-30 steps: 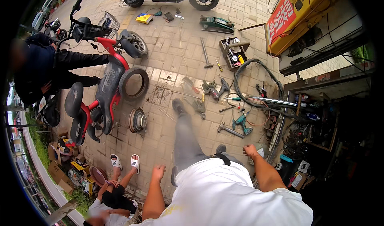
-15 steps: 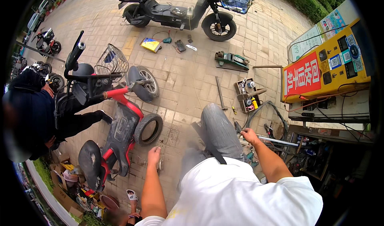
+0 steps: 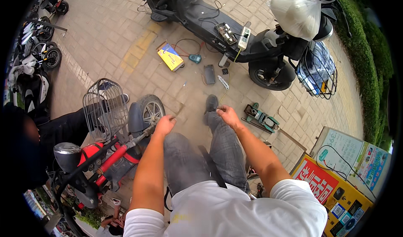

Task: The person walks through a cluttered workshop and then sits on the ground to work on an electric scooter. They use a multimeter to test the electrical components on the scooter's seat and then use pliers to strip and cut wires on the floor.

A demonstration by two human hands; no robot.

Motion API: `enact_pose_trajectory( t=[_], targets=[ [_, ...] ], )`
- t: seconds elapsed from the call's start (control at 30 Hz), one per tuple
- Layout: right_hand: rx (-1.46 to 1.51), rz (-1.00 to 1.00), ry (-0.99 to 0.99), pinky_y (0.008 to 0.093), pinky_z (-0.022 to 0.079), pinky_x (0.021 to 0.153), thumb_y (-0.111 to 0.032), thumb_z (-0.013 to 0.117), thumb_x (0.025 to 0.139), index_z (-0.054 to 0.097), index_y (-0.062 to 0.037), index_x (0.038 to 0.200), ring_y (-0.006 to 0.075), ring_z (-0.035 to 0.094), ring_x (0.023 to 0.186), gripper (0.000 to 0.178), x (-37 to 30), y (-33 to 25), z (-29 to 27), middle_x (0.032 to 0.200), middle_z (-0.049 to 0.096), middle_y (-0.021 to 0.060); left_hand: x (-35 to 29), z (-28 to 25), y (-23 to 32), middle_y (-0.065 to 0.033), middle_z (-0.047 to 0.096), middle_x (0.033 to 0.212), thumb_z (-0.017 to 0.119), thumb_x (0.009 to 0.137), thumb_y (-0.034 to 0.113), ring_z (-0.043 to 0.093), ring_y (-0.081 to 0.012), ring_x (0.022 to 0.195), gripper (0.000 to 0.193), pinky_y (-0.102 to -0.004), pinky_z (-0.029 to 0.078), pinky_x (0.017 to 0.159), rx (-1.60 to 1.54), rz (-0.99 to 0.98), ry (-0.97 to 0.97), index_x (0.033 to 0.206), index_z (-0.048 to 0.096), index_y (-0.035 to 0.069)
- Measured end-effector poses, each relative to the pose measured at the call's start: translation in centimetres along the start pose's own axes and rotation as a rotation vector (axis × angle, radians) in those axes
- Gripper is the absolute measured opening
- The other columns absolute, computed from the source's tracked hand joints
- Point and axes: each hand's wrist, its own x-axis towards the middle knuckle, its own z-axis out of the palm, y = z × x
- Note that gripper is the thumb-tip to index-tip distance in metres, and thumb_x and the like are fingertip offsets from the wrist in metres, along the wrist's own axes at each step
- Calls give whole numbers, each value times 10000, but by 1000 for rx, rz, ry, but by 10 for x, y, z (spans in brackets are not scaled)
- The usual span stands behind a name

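My left hand [image 3: 166, 125] hangs in front of me, its fingers curled, close to the front wheel [image 3: 152, 109] of a red scooter [image 3: 112, 159]. Level with it, my right hand [image 3: 228, 115] has its fingers bent together above my shoe [image 3: 212, 103]. Whether anything small is in either hand is hidden. Ahead stands a black electric scooter [image 3: 191, 16] with an opened electrical unit [image 3: 226, 34] and a white power strip [image 3: 244, 38] on its footboard. On the paving before it lie a yellow-blue box [image 3: 170, 57], a teal meter [image 3: 194, 58], a dark flat case [image 3: 209, 74] and a white tool [image 3: 223, 82].
A green floor jack [image 3: 261, 117] lies at my right, near a yellow cabinet [image 3: 312, 180]. A white plastic bag [image 3: 294, 15] hangs on the black scooter. A person in dark trousers [image 3: 69, 130] stands beyond the red scooter's basket [image 3: 105, 109]. Cables cross the paving.
I have stepped forward, toward the black scooter. The red scooter and yellow cabinet now lie lower in view. Both hands have come forward and nearer each other.
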Motion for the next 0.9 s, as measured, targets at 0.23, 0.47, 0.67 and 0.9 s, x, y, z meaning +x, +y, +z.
enact_pose_trajectory(
  t=[0.23,0.47,0.67,0.9],
  targets=[
    [346,220,12,322,514,792,-152,713,800,521,120,1241,218,657,871,553,237,-29,47,1012,681,190,267,-42,48,-192,667,1081,658,825,228,630,-349,1019,356,-424,495,883,317,226,-86,1125,645,38],
    [279,288,385,361,505,846,-256,770,763,449,92,1325,293,630,1011,735,465,72,101,1129,635,219,540,5,57,-187,645,1096,685,763,176,603,-355,1052,467,-429,500,890,792,573,-164,1185,566,16],
    [258,382,493,432,490,897,-379,774,765,454,69,1323,370,599,1096,784,539,74,130,1187,610,246,657,32,9,-195,549,1255,773,679,187,528,-364,1154,844,-452,449,958,971,752,-211,1400,364,29],
    [650,398,173,461,492,863,-371,770,781,497,70,1271,319,607,1051,713,549,63,125,1170,607,217,682,71,-19,-159,540,1184,779,657,191,495,-359,1150,805,-470,416,979,846,834,-256,1365,416,68]
  ],
)
